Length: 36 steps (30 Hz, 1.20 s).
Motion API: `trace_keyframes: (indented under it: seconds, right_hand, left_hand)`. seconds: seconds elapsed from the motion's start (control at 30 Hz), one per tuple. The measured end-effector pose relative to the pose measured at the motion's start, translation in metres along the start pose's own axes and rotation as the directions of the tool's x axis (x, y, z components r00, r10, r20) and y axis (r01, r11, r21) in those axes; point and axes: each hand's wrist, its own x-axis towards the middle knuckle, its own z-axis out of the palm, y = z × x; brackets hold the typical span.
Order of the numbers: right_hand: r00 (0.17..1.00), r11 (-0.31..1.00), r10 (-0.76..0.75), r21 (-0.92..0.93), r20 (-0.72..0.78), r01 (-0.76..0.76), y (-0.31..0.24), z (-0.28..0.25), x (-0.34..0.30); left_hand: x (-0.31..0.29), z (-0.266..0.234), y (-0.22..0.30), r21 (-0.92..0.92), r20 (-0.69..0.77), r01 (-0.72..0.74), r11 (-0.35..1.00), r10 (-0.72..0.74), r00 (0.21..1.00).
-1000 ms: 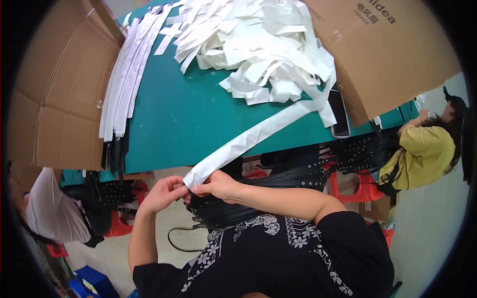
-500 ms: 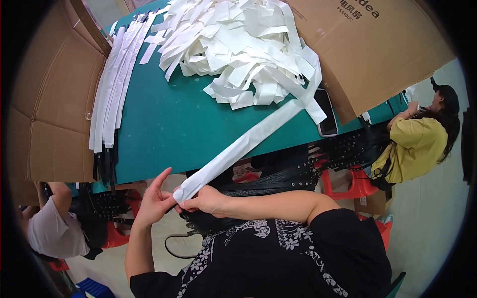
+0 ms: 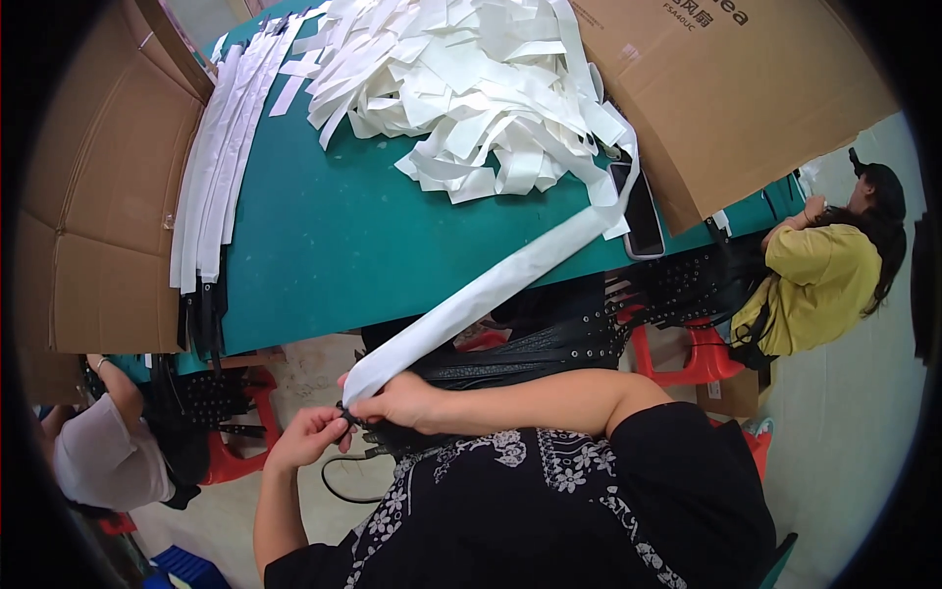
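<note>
A long white strip [image 3: 481, 290] runs diagonally from my hands to the loose strips on the table. Its near end is gripped by my right hand [image 3: 404, 402]. Beside it, my left hand [image 3: 312, 437] pinches a small black end piece [image 3: 345, 414] that sticks out at the strip's near end; the fingers partly hide it. Black belts [image 3: 530, 358] with metal eyelets lie below the strip, between my body and the table edge. A big pile of white strips [image 3: 461, 88] covers the far middle of the green table [image 3: 294, 255].
White-wrapped belts [image 3: 221, 187] with black ends lie at the left, next to an open cardboard box [image 3: 108, 206]. At the right are a phone [image 3: 643, 216] and another cardboard box [image 3: 746, 108]. A person in yellow [image 3: 829, 280] and a person in light grey [image 3: 113, 452] sit on either side.
My left hand has gone from spread fingers to a pinch on the black end piece, slightly lower. The strip's far end has twisted and shifted beside the phone.
</note>
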Motion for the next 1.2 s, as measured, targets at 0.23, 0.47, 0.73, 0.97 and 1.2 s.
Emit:
trace_keyframes:
  seconds: [0.23,0.47,0.73,0.97,1.2]
  right_hand:
    - [0.998,0.986,0.031,-0.164,-0.056,-0.04,0.015,-0.014,0.004]
    - [0.994,0.982,0.106,-0.154,-0.026,-0.108,0.025,-0.007,-0.001]
    - [0.997,0.998,0.015,-0.061,0.069,-0.011,0.012,-0.039,-0.019]
    - [0.998,0.998,0.053,-0.028,-0.04,-0.054,0.002,-0.051,-0.023]
    - [0.994,0.991,0.105,0.086,-0.003,-0.104,0.014,-0.021,-0.019]
  left_hand:
    - [-0.005,0.017,-0.036,-0.304,-0.195,-0.108,0.947,0.05,0.98]
    - [-0.016,0.015,-0.028,-0.156,-0.231,0.014,0.988,-0.05,0.972]
    - [-0.022,0.016,-0.033,-0.189,-0.288,-0.091,0.978,0.033,0.957]
    - [-0.016,0.025,-0.024,-0.16,-0.229,-0.038,0.986,0.0,0.973]
    - [-0.043,0.016,0.003,-0.03,-0.298,0.128,0.991,-0.131,0.946]
